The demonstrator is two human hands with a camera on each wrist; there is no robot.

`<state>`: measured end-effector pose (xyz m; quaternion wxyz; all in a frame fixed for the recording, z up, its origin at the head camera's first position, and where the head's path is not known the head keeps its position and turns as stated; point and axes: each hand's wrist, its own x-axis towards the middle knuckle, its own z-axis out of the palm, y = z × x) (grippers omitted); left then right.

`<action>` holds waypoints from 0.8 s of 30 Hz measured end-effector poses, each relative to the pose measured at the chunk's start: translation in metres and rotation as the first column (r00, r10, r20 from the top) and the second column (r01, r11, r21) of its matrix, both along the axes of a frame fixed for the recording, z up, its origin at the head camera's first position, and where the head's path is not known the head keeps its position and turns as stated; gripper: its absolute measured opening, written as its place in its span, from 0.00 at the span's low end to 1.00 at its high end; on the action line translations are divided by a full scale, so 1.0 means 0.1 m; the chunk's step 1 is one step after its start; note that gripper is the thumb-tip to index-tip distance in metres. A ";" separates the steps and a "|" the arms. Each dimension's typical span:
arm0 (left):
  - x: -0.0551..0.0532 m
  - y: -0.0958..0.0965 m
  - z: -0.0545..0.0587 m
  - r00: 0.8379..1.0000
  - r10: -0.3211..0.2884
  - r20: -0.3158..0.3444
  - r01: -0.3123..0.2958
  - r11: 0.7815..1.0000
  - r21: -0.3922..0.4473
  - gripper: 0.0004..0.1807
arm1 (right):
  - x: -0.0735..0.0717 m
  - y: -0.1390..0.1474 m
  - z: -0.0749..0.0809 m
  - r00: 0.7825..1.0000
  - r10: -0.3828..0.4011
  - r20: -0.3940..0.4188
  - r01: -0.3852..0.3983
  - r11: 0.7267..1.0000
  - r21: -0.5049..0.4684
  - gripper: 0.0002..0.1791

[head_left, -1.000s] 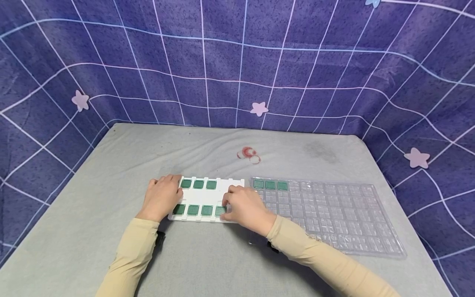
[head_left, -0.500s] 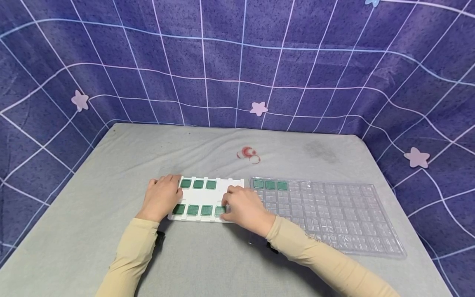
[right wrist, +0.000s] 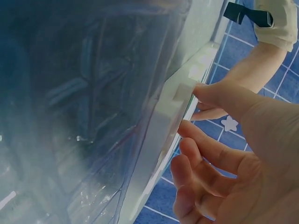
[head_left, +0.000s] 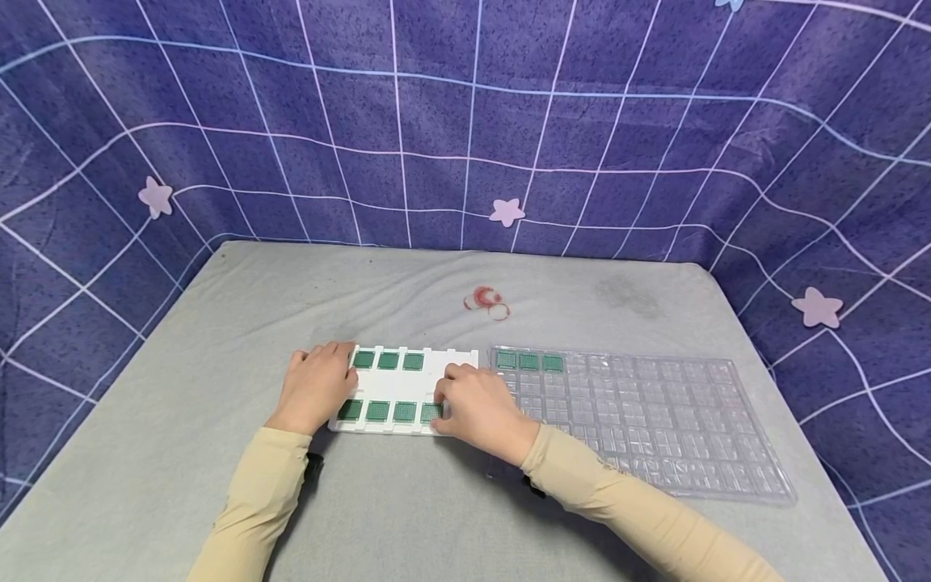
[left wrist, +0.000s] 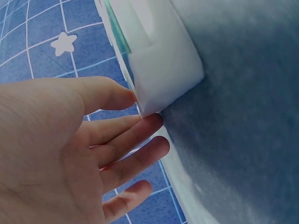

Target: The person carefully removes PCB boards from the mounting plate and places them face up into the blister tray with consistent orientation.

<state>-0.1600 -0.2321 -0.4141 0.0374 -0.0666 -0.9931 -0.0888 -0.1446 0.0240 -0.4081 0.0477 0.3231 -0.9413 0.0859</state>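
From the head view, your left hand [head_left: 316,386] holds the left end of the white tray [head_left: 389,384], which lies on the grey cloth-covered worktop [head_left: 364,501], while your right hand [head_left: 483,408] reaches across its right part. There your right thumb and forefinger are drawn close, pinching the fourth green chip [head_left: 431,413] from the left in the near row, at its right side. That view alone gives you the layout: four chips showing in the near row, three in the far row, and, just to the right, the clear tray [head_left: 655,404] with three more green chips [head_left: 529,361] in its far left pockets. Your left wrist view adds what the head view hides: thumb and fingers set narrowly at the white tray's corner, the outer fingers loose beside it, with only a green sliver of chip in sight. Your right wrist view shows the other three fingers bent in behind the forefinger, the clear tray filling the foreground, and the black strap [right wrist: 247,14] on your left wrist more fully; the pinched chip is too edge-on there to make out.
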 end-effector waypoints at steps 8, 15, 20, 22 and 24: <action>0.00 0.00 0.00 1.000 0.001 0.004 -0.001 1.000 0.002 0.24 | -0.02 0.01 0.01 1.000 0.014 -0.002 -0.014 0.999 -0.042 0.15; 0.00 -0.01 0.00 1.000 0.000 0.005 0.000 1.000 0.005 0.24 | -0.03 0.03 0.07 0.999 0.036 0.010 -0.035 0.997 -0.065 0.16; 0.00 -0.01 0.01 1.000 0.000 0.008 0.000 1.000 0.006 0.24 | -0.06 0.07 0.09 0.999 0.033 0.023 -0.031 0.996 -0.079 0.17; 0.00 -0.01 0.02 1.000 -0.001 0.010 0.000 1.000 0.006 0.24 | -0.07 0.09 0.10 0.999 0.032 0.021 -0.030 0.996 -0.087 0.17; 0.00 -0.01 0.02 1.000 -0.001 0.010 0.001 1.000 0.007 0.24 | -0.07 0.11 0.11 0.999 0.031 0.018 -0.030 0.995 -0.091 0.16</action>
